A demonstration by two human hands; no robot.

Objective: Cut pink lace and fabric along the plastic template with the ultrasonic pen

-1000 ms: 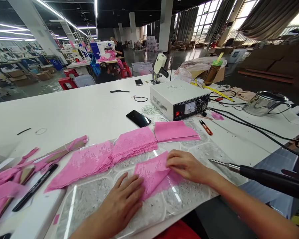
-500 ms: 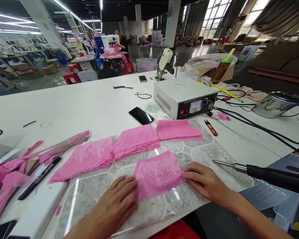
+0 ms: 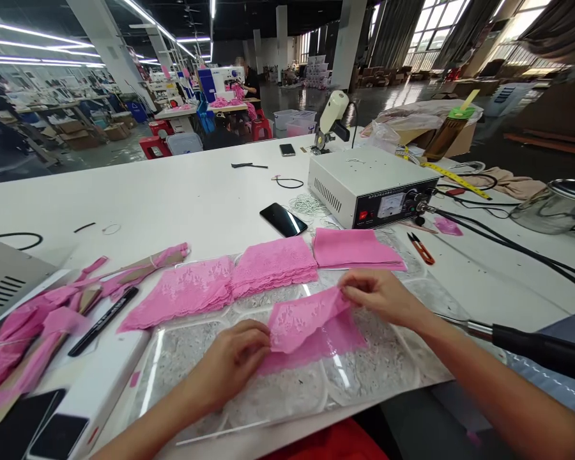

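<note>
- Pinching a pink lace layer by its raised right corner, thumb to fingertips of the right hand.
- Touching its left edge with close-set, bent fingers of the left hand; cannot tell if gripping.
- Positioned partly over a sheer pink layer on the marbled mat, before three pink stacks.
- Seemingly midway, not yet flat; impossible to count what remains.
</note>
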